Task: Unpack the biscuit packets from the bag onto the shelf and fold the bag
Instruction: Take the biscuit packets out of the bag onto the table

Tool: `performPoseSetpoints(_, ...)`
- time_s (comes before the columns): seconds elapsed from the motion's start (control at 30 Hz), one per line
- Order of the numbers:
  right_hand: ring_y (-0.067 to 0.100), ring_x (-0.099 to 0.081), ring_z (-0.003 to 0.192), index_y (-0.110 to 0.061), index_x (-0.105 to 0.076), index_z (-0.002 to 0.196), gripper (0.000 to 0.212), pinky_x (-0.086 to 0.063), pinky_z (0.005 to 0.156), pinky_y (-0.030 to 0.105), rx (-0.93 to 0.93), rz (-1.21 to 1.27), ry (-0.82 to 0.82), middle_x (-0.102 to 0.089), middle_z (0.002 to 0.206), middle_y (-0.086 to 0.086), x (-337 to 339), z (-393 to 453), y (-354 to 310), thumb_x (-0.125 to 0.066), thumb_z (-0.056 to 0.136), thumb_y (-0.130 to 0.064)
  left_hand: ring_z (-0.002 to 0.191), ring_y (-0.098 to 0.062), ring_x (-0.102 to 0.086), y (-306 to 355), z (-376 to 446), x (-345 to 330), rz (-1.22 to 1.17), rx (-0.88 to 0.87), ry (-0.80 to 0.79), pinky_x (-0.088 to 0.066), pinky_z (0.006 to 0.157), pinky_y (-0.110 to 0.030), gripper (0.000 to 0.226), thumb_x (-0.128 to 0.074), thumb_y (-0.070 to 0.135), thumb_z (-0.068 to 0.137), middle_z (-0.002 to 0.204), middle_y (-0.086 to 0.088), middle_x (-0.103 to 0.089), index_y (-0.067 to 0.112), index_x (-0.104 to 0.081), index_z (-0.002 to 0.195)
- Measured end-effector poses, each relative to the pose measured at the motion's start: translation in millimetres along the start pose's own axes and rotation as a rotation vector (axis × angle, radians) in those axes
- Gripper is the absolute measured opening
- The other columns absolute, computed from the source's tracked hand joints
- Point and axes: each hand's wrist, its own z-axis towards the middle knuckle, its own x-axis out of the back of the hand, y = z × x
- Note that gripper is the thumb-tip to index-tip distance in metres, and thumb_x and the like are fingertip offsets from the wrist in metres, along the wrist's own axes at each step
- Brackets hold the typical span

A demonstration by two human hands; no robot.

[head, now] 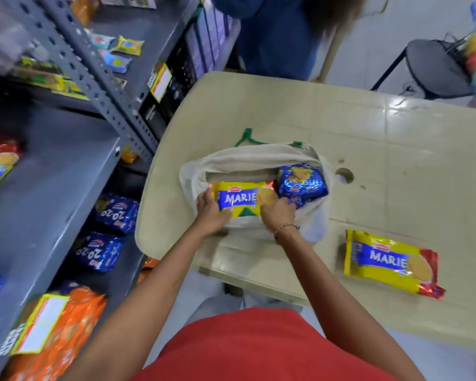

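A yellow-and-blue Marie packet (238,198) sits in the mouth of the cream cloth bag (254,160) on the worktop (368,133). The left hand (209,211) and right hand (276,213) grip its ends, fingers curled. A second Marie packet (390,264) lies flat on the worktop, near the bag.

A beige table (368,138) carries a cloth bag (231,160) near its middle and a yellow Marie packet (388,262) lying flat at its near edge. The grey shelf (47,188) beside it holds more packets (113,213).
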Motion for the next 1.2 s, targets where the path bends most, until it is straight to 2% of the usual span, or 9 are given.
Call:
performPoseSetpoints(0.13, 0.039, -0.041, 0.128, 0.01, -0.041, 0.129, 0.053, -0.033, 0.109, 0.041, -0.069, -0.011, 0.066, -0.044, 0.137, 0.028, -3, 7, 5, -0.054, 0.085, -0.018, 0.145, -0.027, -0.012, -16, -1, 7, 0.018, -0.015, -0.109, -0.018, 0.119, -0.04, 0.098, -0.07, 0.034, 0.081, 0.154, -0.016, -0.017, 0.006, -0.005, 0.15)
performPoseSetpoints(0.27, 0.038, -0.052, 0.116, 0.007, -0.054, 0.119, 0.04, -0.042, 0.097, 0.039, -0.126, 0.107, 0.049, -0.055, 0.126, 0.027, 3, 17, 10, -0.053, 0.086, -0.017, 0.142, -0.023, -0.024, -26, -4, 8, -0.08, -0.029, -0.227, -0.025, 0.118, -0.039, 0.118, -0.083, 0.032, 0.067, 0.153, -0.008, -0.02, 0.013, 0.0, 0.149)
performPoseSetpoints(0.43, 0.037, -0.048, 0.121, 0.004, -0.055, 0.119, 0.058, -0.04, 0.1, 0.041, -0.136, 0.01, 0.063, -0.054, 0.129, 0.025, 0, 18, 4, -0.048, 0.092, -0.046, 0.121, -0.021, -0.055, -20, 10, 15, -0.42, 0.196, -0.264, -0.044, 0.107, -0.042, 0.082, -0.078, 0.042, 0.072, 0.14, -0.005, -0.047, 0.014, -0.037, 0.137)
performPoseSetpoints(0.53, 0.038, -0.035, 0.13, 0.001, -0.048, 0.127, 0.053, -0.031, 0.107, 0.043, -0.145, -0.103, 0.131, -0.037, 0.139, 0.026, -7, 10, -3, -0.04, 0.096, -0.041, 0.115, -0.023, -0.06, -14, 18, 21, -0.39, 0.205, -0.27, -0.046, 0.104, -0.041, 0.065, -0.071, 0.049, 0.077, 0.129, -0.006, -0.062, 0.016, -0.052, 0.13)
performPoseSetpoints(0.63, 0.038, -0.045, 0.124, 0.003, -0.051, 0.123, 0.045, -0.035, 0.105, 0.043, -0.114, -0.07, 0.067, -0.047, 0.134, 0.025, -10, 9, -4, -0.038, 0.097, -0.032, 0.121, -0.027, -0.055, -8, 29, 29, -0.301, 0.194, -0.177, -0.045, 0.104, -0.042, 0.069, -0.064, 0.051, 0.081, 0.136, -0.008, -0.056, 0.012, -0.045, 0.135)
performPoseSetpoints(0.77, 0.036, -0.056, 0.11, 0.013, -0.05, 0.115, 0.042, -0.042, 0.082, 0.034, -0.069, 0.1, -0.034, -0.058, 0.116, 0.028, -5, 10, -8, -0.04, 0.097, -0.024, 0.108, -0.024, -0.063, 0, 37, 48, -0.277, 0.207, -0.143, -0.05, 0.095, -0.035, 0.063, -0.07, 0.059, 0.072, 0.122, -0.006, -0.064, 0.017, -0.059, 0.118)
performPoseSetpoints(0.87, 0.026, -0.059, 0.074, 0.001, -0.056, 0.078, 0.024, -0.04, 0.059, 0.029, 0.017, 0.235, -0.036, -0.066, 0.078, 0.018, 0, 7, -10, -0.05, 0.091, -0.018, 0.089, -0.018, -0.068, 12, 35, 59, -0.479, 0.212, -0.161, -0.056, 0.072, -0.026, 0.06, -0.071, 0.061, 0.069, 0.101, -0.001, -0.071, 0.02, -0.062, 0.112)
performPoseSetpoints(0.97, 0.03, -0.064, 0.086, -0.003, -0.045, 0.097, 0.024, -0.053, 0.081, 0.045, 0.037, 0.361, 0.021, -0.061, 0.095, 0.013, 1, -10, -17, -0.06, 0.087, -0.02, 0.063, -0.01, -0.07, 17, 34, 73, -0.547, 0.175, -0.141, -0.05, 0.044, -0.016, 0.055, -0.071, 0.055, 0.073, 0.073, 0.006, -0.073, 0.014, -0.067, 0.109)
performPoseSetpoints(1.2, 0.029, -0.057, 0.109, -0.003, -0.039, 0.124, 0.059, -0.046, 0.095, 0.037, 0.176, 0.424, 0.276, -0.055, 0.123, 0.018, 46, -32, -33, -0.071, 0.079, -0.022, 0.064, -0.011, -0.071, 31, 19, 72, -0.534, 0.108, -0.197, -0.056, 0.053, -0.024, 0.039, -0.066, 0.056, 0.078, 0.074, 0.004, -0.075, 0.019, -0.07, 0.09)
